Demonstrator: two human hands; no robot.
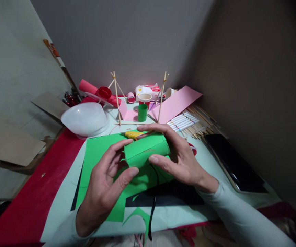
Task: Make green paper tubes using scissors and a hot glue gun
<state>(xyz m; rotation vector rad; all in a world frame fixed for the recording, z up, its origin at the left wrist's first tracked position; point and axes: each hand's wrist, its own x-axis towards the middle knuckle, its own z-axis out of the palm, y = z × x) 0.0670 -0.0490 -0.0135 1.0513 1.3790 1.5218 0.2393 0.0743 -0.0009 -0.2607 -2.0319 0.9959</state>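
Both my hands hold a green paper roll (146, 149) above the table's middle. My left hand (106, 181) grips its left end between thumb and fingers. My right hand (178, 156) wraps over its right side, index finger along the top, thumb pressed on the front. Under the roll lies a green paper sheet (96, 161) on black paper (168, 198). A yellow glue gun (132, 134) rests just behind the roll, its black cord (152, 212) running toward me.
Behind stand a white plastic bowl (84, 119), a green cup (142, 112), a red cup (145, 99), two stick tripods (116, 97), pink paper (177, 103), markers (182, 121) and skewers. A dark tablet (231, 163) lies at right. Walls close in behind and right.
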